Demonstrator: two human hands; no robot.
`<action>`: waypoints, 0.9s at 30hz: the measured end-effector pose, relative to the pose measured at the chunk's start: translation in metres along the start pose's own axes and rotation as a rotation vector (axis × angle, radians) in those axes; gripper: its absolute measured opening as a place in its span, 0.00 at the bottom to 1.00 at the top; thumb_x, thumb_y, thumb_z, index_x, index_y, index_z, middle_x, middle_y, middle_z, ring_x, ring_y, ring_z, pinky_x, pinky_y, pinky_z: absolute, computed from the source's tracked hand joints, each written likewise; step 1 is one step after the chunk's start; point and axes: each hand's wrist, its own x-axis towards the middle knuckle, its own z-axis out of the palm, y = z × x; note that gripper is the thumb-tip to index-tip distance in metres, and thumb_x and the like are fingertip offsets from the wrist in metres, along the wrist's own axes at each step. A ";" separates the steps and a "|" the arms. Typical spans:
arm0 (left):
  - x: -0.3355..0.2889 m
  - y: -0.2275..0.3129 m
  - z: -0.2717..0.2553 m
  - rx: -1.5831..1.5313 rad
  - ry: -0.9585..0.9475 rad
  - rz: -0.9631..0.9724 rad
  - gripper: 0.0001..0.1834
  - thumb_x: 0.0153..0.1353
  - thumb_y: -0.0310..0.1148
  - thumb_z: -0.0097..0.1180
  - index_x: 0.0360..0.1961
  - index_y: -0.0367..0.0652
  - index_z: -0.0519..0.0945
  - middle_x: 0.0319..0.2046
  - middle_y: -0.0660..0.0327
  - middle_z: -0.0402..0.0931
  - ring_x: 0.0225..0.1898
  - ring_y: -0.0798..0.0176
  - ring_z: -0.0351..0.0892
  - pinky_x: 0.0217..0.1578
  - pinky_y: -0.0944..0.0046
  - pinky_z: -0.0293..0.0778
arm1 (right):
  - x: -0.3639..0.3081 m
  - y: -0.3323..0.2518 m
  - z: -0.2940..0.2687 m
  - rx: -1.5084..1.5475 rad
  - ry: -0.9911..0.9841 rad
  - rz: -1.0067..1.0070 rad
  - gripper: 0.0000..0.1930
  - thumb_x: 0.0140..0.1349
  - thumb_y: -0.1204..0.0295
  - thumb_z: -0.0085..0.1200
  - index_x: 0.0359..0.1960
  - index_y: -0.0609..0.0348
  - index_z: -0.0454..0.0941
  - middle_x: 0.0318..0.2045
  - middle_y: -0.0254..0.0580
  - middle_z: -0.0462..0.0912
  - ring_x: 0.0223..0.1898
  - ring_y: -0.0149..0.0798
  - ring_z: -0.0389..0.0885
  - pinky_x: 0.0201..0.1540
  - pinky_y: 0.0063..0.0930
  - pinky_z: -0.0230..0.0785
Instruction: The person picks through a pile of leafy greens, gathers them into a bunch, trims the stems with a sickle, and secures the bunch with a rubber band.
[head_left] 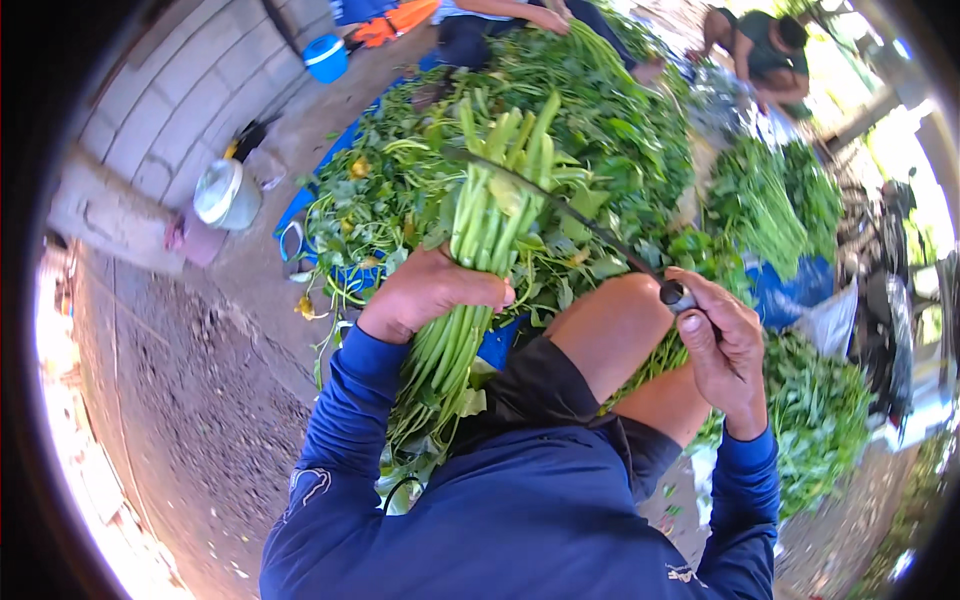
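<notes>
My left hand (432,292) is closed round a thick bunch of long green stems (490,220), thumb across the front. Their pale ends point away from me; the leafy part hangs down beside my lap. In my right hand (725,350), over my right knee, is a long knife (590,222) with a thin, dark, slightly curved blade. The blade reaches leftward across the stems near their far ends; whether it touches them I cannot tell. Beyond my hands spreads a large heap of leafy greens (610,145), with some yellowed leaves among it.
A blue tarp (295,205) shows under the heap. On the left stand a whitish bucket (228,195) and a blue pail (325,58) by a block wall. More greens (765,200) lie at the right. One person (545,15) handles stems at the far side; another crouches at the far right.
</notes>
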 end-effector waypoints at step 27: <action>-0.056 -0.042 -0.055 -0.124 0.300 -0.002 0.24 0.49 0.28 0.76 0.48 0.37 0.84 0.36 0.60 0.85 0.34 0.65 0.85 0.39 0.62 0.81 | 0.080 0.057 0.080 -0.146 -0.328 -0.089 0.17 0.66 0.75 0.62 0.56 0.60 0.83 0.41 0.53 0.87 0.39 0.57 0.86 0.42 0.41 0.78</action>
